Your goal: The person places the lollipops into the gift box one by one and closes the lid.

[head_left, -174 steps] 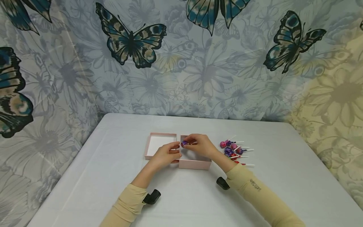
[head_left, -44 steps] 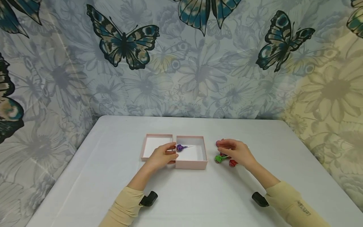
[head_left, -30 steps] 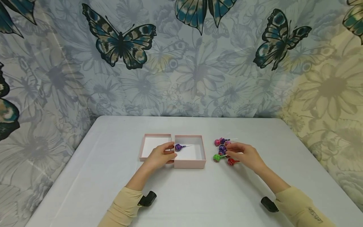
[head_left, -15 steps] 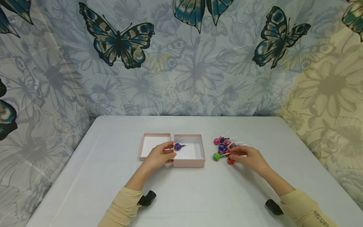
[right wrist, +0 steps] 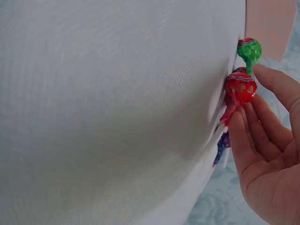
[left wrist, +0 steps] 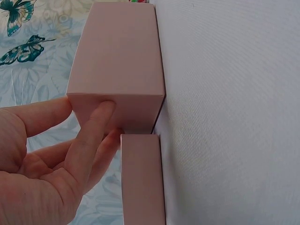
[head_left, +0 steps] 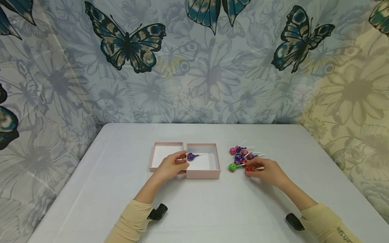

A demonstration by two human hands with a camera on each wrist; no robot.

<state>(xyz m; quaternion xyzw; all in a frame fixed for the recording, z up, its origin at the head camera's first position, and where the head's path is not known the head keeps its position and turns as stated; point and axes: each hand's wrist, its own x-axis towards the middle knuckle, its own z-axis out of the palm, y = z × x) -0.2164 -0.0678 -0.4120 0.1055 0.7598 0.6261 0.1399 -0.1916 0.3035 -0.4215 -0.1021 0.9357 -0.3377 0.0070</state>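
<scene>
My left hand [head_left: 172,166] is at the left wall of an open pink box [head_left: 203,174]. In the left wrist view, its fairly straight fingers [left wrist: 89,140] touch the box's side and rim. One purple-wrapped lollipop [head_left: 190,156] lies inside the box, against that wall. My right hand [head_left: 267,171] is low at the near side of a lollipop pile, thumb and index finger spread around a red lollipop [right wrist: 240,88]. The thumb partly covers it in the head view. A green lollipop [right wrist: 250,48] lies right by the index fingertip.
A shallow pink lid [head_left: 166,148] with a white inside lies left of the box. Several pink and purple lollipops [head_left: 238,157] are heaped beyond my right hand, sticks pointing right. All of it stands on a white-covered table [head_left: 194,209] before a butterfly-print backdrop [head_left: 231,84].
My right hand has left the box, where a purple lollipop now lies, and moved right to the pile. Most recently its thumb has come down over the red lollipop. My left hand stays at the box.
</scene>
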